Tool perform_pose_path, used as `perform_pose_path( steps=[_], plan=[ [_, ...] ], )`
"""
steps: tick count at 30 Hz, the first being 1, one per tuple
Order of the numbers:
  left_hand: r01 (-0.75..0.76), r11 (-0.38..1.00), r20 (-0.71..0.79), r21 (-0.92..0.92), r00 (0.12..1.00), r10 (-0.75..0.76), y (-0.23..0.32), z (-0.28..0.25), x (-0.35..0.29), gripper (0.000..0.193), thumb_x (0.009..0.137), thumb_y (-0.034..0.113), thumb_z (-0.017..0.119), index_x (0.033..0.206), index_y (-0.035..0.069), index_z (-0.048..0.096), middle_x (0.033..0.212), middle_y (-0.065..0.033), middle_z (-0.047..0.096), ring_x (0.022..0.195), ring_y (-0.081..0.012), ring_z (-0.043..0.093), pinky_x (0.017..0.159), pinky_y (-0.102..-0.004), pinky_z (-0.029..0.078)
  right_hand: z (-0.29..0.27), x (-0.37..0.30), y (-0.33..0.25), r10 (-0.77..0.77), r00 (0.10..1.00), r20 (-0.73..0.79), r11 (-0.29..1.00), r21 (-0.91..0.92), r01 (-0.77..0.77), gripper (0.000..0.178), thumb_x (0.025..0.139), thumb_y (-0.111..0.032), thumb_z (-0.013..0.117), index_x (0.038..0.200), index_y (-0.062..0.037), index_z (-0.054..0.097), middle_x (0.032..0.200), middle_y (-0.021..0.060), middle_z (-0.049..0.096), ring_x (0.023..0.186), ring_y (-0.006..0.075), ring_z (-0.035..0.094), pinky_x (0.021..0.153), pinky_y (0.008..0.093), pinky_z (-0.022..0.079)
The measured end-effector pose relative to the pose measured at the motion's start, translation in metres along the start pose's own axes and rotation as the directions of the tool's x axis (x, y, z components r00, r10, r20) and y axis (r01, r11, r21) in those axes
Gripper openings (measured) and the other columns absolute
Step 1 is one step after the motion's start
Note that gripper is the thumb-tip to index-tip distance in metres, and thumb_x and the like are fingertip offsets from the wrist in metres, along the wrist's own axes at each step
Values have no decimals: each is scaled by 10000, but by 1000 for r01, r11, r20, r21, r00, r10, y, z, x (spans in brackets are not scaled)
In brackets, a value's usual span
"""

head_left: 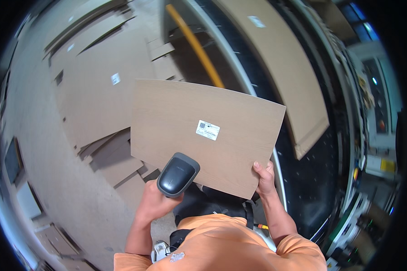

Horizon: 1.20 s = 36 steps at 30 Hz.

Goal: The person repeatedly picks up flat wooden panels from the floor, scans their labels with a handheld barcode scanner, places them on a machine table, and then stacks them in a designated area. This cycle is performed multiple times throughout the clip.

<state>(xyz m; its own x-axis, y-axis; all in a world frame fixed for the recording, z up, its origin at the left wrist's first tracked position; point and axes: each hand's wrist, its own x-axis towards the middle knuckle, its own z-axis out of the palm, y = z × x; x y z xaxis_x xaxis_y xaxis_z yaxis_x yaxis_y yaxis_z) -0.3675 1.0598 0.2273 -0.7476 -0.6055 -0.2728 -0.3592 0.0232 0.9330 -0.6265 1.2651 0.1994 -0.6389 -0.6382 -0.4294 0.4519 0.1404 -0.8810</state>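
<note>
A dark grey handheld barcode scanner (179,175) is gripped in my left hand (158,202), its head over the lower left part of a light brown wood-grain panel (167,115). The fingers wrap round the scanner's handle, which is mostly hidden below the head. My right hand (265,177) holds the panel by its lower right corner, thumb on the top face and the other fingers behind. A white printed label (208,130) is stuck near the panel's middle. The panel is held up in front of my body.
To the right, a long brown panel (280,58) lies on a black conveyor surface (307,194) with a pale metal edge. A yellow bar (194,43) stands beyond my panel. Stacked brown boards (90,95) cover the floor at left. Machinery (375,167) lines the far right.
</note>
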Motion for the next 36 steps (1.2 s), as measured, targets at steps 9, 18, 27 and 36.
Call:
perform_pose_path(
  steps=[9,18,27,36],
  plan=[
    [-77,990,457,121,890,13,165,140,-15,137,731,100,694,807,12,621,599,-79,576,515,-154,538,521,-315,452,-163,-160,-32,-248,911,-330,921,211,327,299,876,-139,660,1107,51,655,987,96,699,850,145,648,787,298,518],
    [-115,959,597,260,800,-65,257,289,-51,178,725,86,708,833,-17,613,666,-5,572,598,-76,514,549,-273,439,-276,-258,-25,-342,804,-486,826,252,504,343,873,-147,674,1163,34,650,1060,107,699,944,157,647,833,322,515],
    [-213,948,689,236,725,-9,277,361,-53,278,701,63,726,947,-27,634,816,-31,621,714,-108,576,651,-272,486,-316,-299,-3,-326,678,-659,751,255,609,313,878,-138,669,1147,22,661,1057,88,696,949,164,645,845,342,519],
    [-357,890,674,284,734,79,285,392,-29,299,752,204,719,862,-59,631,672,-67,598,645,-116,533,610,-309,473,-341,-335,53,-109,484,-868,586,337,737,504,856,-218,683,1265,46,553,1156,139,659,1033,261,654,916,403,516]
  ],
)
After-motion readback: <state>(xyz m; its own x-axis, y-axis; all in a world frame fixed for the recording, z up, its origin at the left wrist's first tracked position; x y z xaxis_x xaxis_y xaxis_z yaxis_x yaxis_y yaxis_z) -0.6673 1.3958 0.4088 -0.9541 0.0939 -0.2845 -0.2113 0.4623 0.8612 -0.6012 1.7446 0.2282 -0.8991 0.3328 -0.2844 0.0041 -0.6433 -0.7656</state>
